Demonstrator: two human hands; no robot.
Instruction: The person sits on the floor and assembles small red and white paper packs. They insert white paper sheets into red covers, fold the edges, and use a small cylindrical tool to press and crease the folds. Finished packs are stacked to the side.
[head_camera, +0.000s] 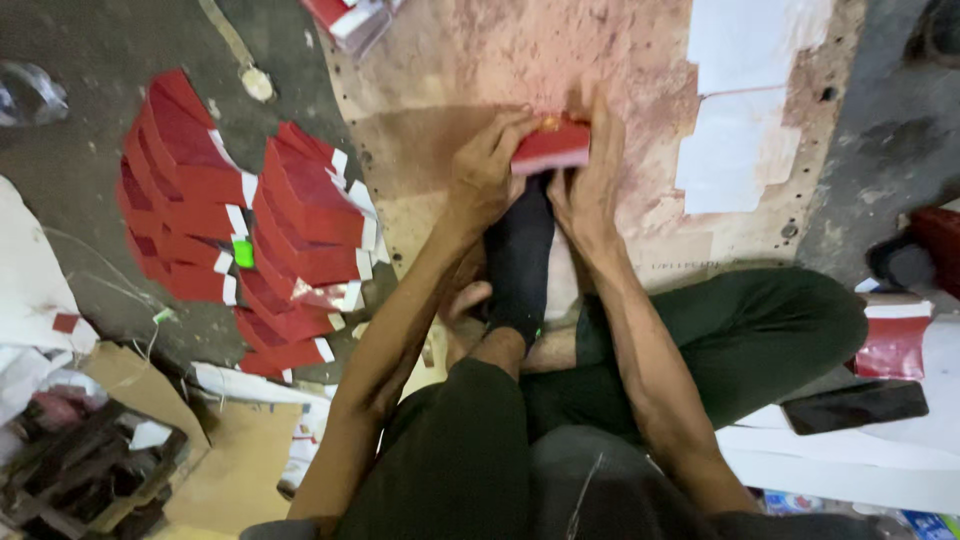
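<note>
Red box (551, 146) is sitting on the stained board (450, 150), just past a black-socked foot (520, 255). Left hand (487, 170) and right hand (592, 180) are both pinching it, one grip on each end. Red folded cartons (250, 220) are lying fanned on the floor (70, 150) to the left.

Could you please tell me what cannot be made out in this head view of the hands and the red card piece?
- Red card piece: its far side is covered by the right hand and left hand.
- Foot in the black sock: its toe is hidden beneath the piece.
- Red stack: cut off by the top edge.
- Dark flat object: too dim to identify.
</note>
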